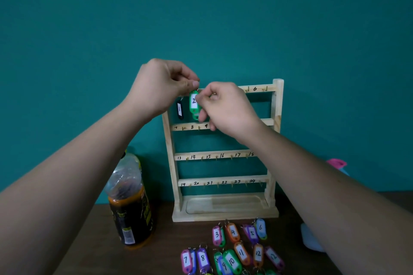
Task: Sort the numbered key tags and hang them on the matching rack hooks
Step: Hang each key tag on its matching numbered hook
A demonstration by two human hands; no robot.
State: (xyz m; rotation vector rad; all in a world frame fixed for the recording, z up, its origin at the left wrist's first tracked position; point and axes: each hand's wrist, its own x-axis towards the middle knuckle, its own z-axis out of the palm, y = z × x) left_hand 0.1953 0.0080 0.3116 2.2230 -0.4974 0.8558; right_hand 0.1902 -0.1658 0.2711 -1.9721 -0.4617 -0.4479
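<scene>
The green tag numbered 2 (194, 101) hangs at the wooden rack's (224, 209) top rail, beside the black tag 1 (180, 109). The left hand (161, 87) pinches its ring, the right hand (225, 107) pinches its body. Other numbered tags (232, 250) lie along the worktop's (167, 241) front edge.

One wooden rack (277, 105) has four rails. The two lower rails each carry six written numbers, 13 to 18 and 19 to 24. Two tags hang at the rack's eleven o'clock corner: one black tag (180, 109) and one green tag (193, 101).

At six o'clock from the rack lie eleven loose tags (231, 260) with readable numbers, 3 to 12, and 12 appears twice. More peek from beneath them, too hidden to count.

Two hands show: one left hand (161, 87) and one right hand (225, 107).

One bottle (131, 214) stands at eight o'clock from the rack. One pink object (336, 163) sits at three o'clock and one pale object (310, 239) at four.
</scene>
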